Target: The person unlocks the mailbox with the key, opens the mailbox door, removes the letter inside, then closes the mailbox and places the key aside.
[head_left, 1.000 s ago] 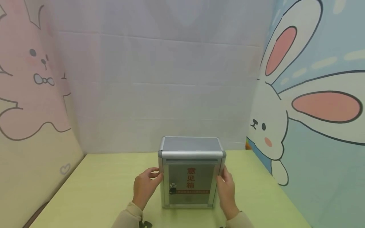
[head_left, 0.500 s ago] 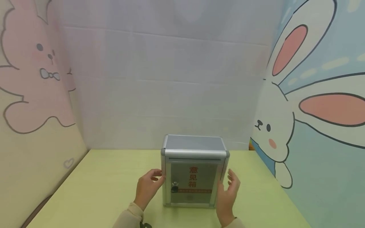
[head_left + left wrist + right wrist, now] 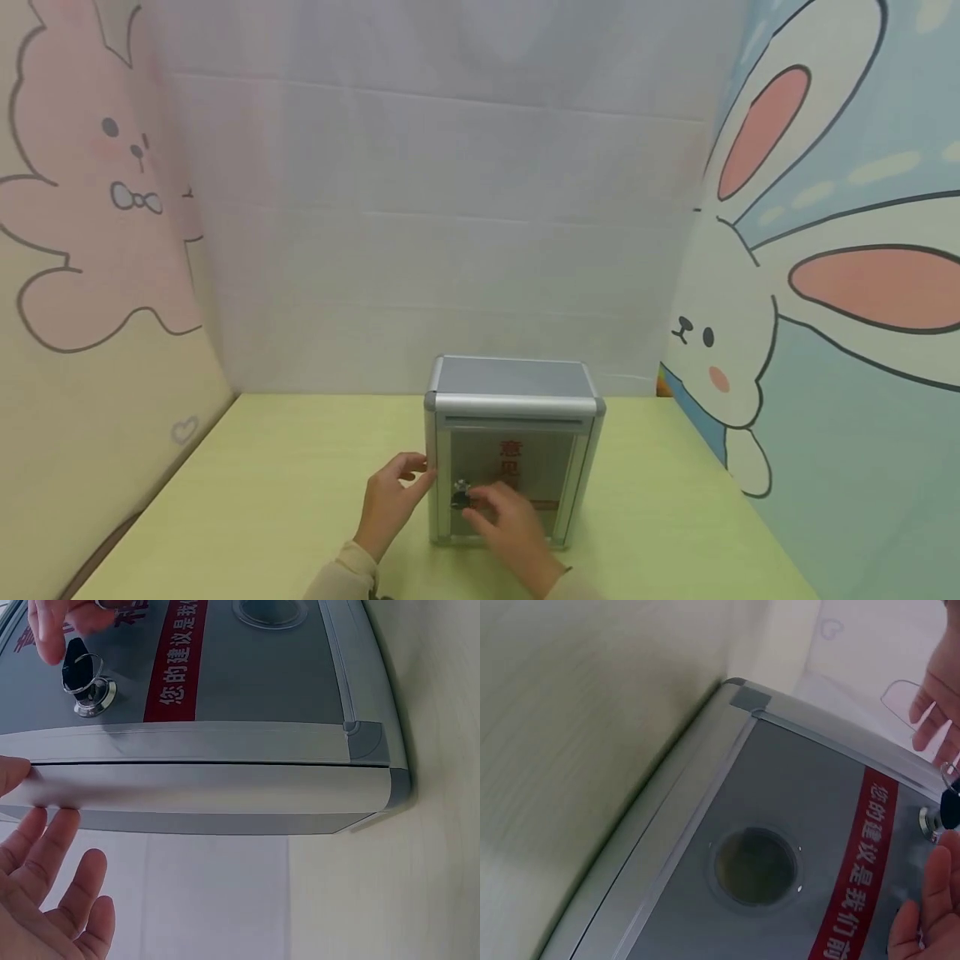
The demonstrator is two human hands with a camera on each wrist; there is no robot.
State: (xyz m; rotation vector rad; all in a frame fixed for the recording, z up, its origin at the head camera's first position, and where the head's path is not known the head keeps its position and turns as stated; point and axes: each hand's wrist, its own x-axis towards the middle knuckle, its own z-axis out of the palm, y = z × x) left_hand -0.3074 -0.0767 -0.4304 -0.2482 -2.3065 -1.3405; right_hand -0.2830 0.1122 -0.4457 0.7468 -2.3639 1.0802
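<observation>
A grey suggestion box [image 3: 513,379] with silver edges stands upright on the table, red characters on its front. A key with a black head [image 3: 460,500] sits in the lock at the left of that front; its metal ring shows in the left wrist view. My left hand [image 3: 393,500] holds the box's left side edge, thumb at the front seam [image 3: 180,763] and two fingertips behind the side strip. My right hand [image 3: 517,529] is in front of the panel, thumb and forefinger apart, fingertips right beside the key [image 3: 77,666]. It hides part of the characters and the red stripe [image 3: 174,664].
The pale yellow-green table [image 3: 315,433] extends on both sides of the box. A white cloth [image 3: 435,208] hangs behind. Rabbit-printed walls [image 3: 847,417] enclose the left and right. A round clear fitting [image 3: 755,866] is on the lower front panel.
My right hand has let go of the box's right side and moved left across the front to the key. My left hand stays at the left edge. The view has shifted slightly.
</observation>
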